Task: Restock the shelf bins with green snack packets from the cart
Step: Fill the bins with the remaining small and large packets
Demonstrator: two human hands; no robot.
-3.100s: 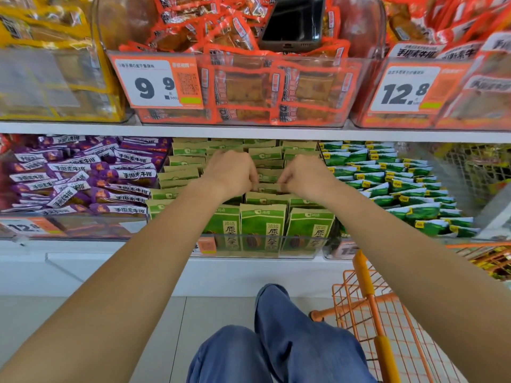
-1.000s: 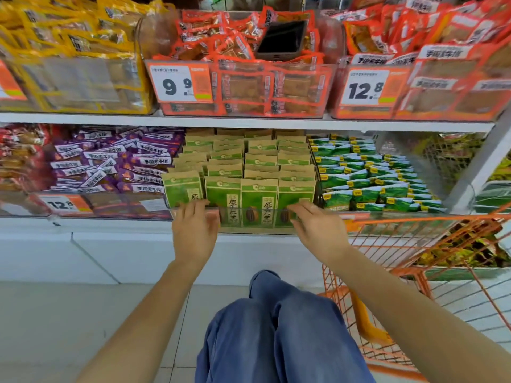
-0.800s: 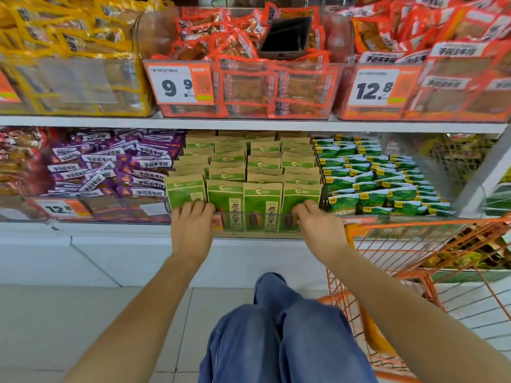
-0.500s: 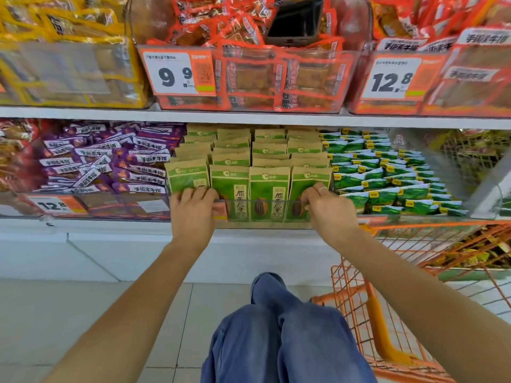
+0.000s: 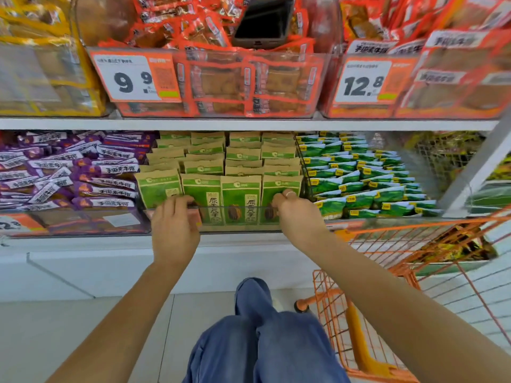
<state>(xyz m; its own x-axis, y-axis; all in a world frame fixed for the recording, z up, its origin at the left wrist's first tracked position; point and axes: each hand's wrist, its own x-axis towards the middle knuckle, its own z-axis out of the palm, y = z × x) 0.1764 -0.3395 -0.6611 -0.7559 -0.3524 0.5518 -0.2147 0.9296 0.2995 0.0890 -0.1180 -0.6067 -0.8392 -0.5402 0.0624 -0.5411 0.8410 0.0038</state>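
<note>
Rows of green-and-kraft snack packets [image 5: 240, 194] stand upright in a clear bin [image 5: 237, 229] on the lower shelf, straight ahead. My left hand [image 5: 174, 228] is at the bin's front left, its fingers hooked over the clear rim and touching the front packets. At the front right, my right hand [image 5: 297, 214], wearing a ring, curls its fingers over the same rim. Neither hand holds a loose packet. The orange wire cart [image 5: 387, 239] stands at the right; what it holds is blurred.
A wire basket of smaller green packets [image 5: 359, 175] sits right of the bin, and purple packets [image 5: 69, 175] lie to the left. Orange packet bins with price tags fill the upper shelf [image 5: 249, 124], one with a dark phone [image 5: 262, 20] on top. My knee [image 5: 262, 341] is below.
Both hands came forward from among the packets to the bin's front and now curl over its rim. The view has shifted closer to the shelf.
</note>
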